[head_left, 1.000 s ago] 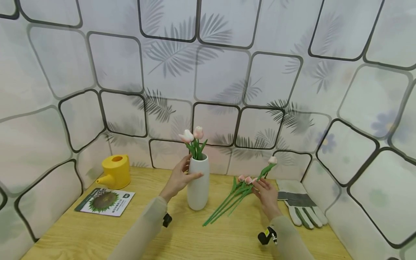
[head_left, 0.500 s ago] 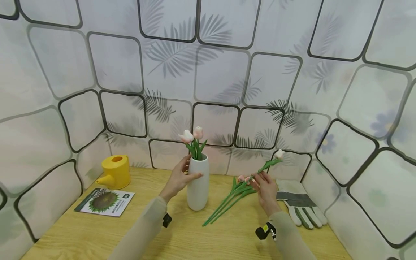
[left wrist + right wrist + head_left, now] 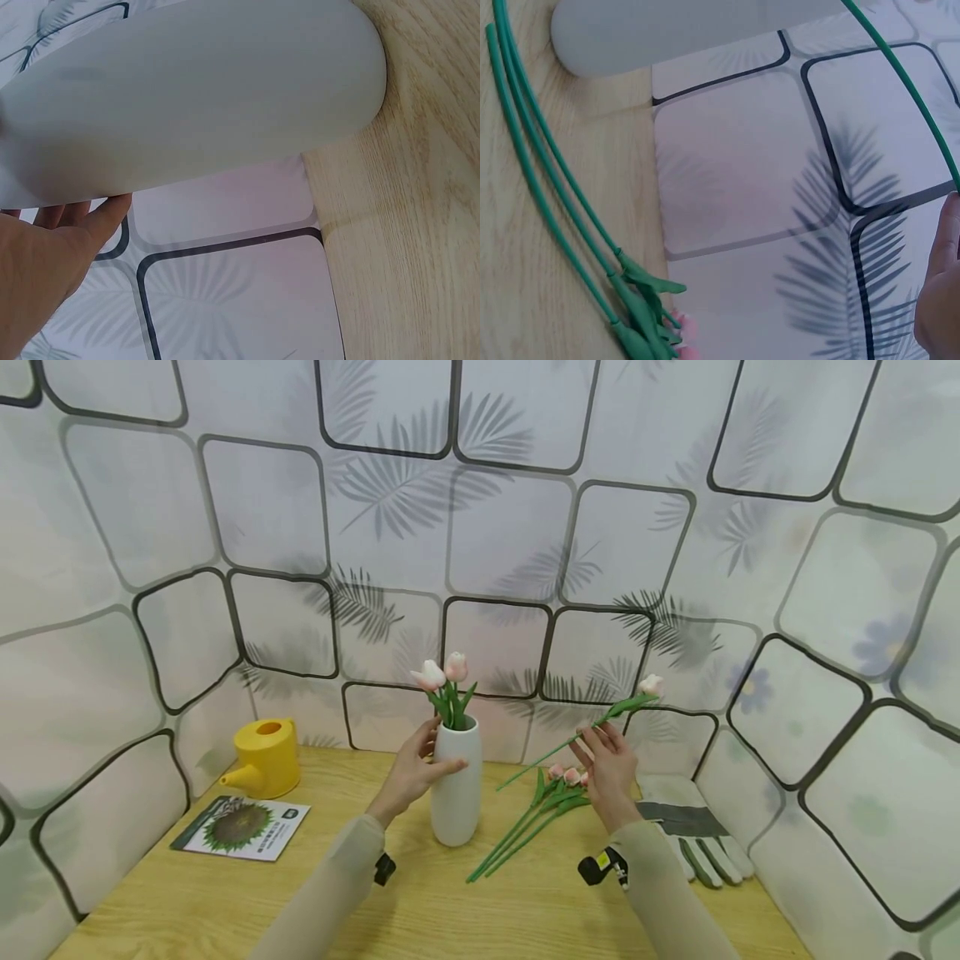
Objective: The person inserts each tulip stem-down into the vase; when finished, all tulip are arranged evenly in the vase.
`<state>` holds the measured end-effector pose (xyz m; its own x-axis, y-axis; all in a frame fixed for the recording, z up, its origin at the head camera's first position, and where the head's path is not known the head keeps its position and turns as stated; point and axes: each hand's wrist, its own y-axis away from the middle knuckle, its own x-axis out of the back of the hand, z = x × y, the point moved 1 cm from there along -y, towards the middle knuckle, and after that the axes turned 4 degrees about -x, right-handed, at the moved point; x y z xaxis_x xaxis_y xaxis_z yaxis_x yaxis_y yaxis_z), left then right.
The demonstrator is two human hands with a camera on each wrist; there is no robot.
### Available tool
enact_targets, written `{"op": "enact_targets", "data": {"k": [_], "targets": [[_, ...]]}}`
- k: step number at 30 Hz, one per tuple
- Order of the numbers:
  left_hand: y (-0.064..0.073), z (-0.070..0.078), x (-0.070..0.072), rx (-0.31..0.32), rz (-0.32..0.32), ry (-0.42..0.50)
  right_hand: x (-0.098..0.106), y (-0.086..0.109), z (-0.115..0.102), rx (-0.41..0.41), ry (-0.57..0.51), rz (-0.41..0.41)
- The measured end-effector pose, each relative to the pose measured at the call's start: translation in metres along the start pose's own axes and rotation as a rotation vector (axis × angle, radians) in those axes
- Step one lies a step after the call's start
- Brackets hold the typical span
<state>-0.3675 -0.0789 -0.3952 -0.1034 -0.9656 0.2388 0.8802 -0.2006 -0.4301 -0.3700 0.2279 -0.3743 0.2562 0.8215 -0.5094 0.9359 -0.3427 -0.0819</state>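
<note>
A tall white vase [image 3: 456, 793] stands upright on the wooden table with two pale pink tulips [image 3: 455, 668] in it. My left hand [image 3: 408, 772] grips its upper side, thumb across the front and fingers behind. To the right, my right hand [image 3: 611, 768] pinches a single tulip [image 3: 626, 706] by its green stem, raised above the table. Its pale bloom points up and right, and the stem end slants down toward the vase. Below it, several pink tulips [image 3: 634, 315] lie on the table, their stems pointing toward the front left.
At the left stands a yellow watering can [image 3: 268, 758], with a sunflower seed packet [image 3: 240, 827] lying in front of it. A grey and white work glove [image 3: 693, 827] lies right of my right hand. A patterned curtain [image 3: 495, 543] closes off the back and sides of the table [image 3: 442, 910].
My right hand has lifted the single tulip up and left, away from the others, and its stem now shows clear of them. The left hand has stayed on the vase.
</note>
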Motion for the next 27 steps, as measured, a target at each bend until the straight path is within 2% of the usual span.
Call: {"op": "enact_targets", "data": {"k": [5,12,27], "targets": [[0.0,-0.001,0.0,0.004,0.002,-0.008,-0.012,-0.001,-0.005,0.021,-0.024,0.014],[0.0,-0.001,0.0,0.005,0.003,-0.008,-0.025,0.002,-0.013,0.045,-0.027,-0.025],[0.001,0.0,0.001,0.008,-0.011,0.004,-0.054,0.002,-0.035,0.113,-0.138,-0.055]]}}
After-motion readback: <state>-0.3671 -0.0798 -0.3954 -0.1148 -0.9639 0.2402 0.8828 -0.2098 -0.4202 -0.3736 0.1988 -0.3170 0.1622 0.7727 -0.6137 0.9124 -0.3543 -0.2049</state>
